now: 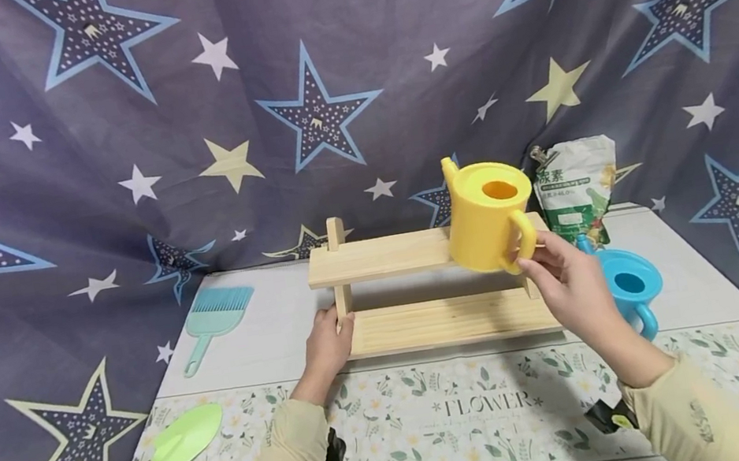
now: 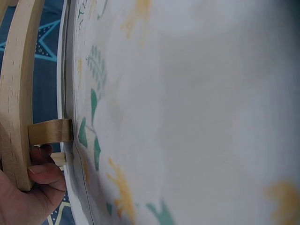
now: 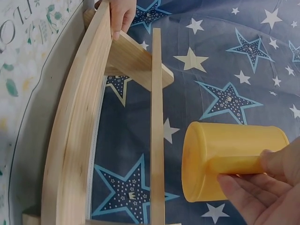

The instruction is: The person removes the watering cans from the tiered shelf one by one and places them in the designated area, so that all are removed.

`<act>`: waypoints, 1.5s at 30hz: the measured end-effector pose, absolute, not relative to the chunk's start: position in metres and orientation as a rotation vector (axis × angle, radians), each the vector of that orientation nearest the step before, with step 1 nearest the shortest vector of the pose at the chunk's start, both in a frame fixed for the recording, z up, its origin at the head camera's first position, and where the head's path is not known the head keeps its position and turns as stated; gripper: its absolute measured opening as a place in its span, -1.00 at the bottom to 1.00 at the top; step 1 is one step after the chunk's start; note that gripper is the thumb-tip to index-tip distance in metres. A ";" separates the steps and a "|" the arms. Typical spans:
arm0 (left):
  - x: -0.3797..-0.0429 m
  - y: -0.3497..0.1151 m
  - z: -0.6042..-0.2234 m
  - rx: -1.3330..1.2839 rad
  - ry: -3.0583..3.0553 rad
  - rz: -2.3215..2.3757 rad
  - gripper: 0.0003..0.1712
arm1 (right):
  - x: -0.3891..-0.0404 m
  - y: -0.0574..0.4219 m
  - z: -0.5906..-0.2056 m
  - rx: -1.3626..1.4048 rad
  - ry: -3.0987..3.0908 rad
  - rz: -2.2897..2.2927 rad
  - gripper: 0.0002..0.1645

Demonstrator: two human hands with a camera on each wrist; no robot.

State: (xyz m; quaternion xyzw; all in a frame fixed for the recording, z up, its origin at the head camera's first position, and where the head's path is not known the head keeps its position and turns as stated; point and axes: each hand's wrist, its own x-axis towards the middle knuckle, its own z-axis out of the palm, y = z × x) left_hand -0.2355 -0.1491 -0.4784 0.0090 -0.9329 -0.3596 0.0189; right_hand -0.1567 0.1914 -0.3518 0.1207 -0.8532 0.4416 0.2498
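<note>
A yellow watering can (image 1: 483,221) is held by its handle in my right hand (image 1: 574,283), thumb and fingers pinching it. In the head view the can covers the right part of the upper board of a two-tier wooden shelf (image 1: 381,258). The right wrist view shows a gap between the can (image 3: 206,159) and that board (image 3: 157,122). My left hand (image 1: 327,342) grips the left end of the shelf's lower board, by the upright. In the left wrist view its fingers (image 2: 47,173) curl round the board's end (image 2: 18,93).
A blue watering can (image 1: 627,275) stands right of the shelf, near my right forearm. Behind it is a clipped white-and-green bag (image 1: 574,188). At left lie a teal brush-like tool (image 1: 214,317) and a green trowel (image 1: 186,441). A star-patterned curtain (image 1: 345,67) hangs behind.
</note>
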 end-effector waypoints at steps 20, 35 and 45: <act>-0.235 -0.150 -0.480 0.011 -2.881 -1.107 -0.45 | -0.142 0.225 -0.355 0.264 -2.326 1.089 -0.62; -0.235 -0.150 -0.480 0.030 -2.893 -1.138 -0.43 | -0.131 0.242 -0.355 0.176 -2.336 0.996 -0.59; -0.236 -0.150 -0.479 0.009 -2.890 -1.129 -0.43 | -0.124 0.256 -0.357 0.112 -2.358 0.994 -0.57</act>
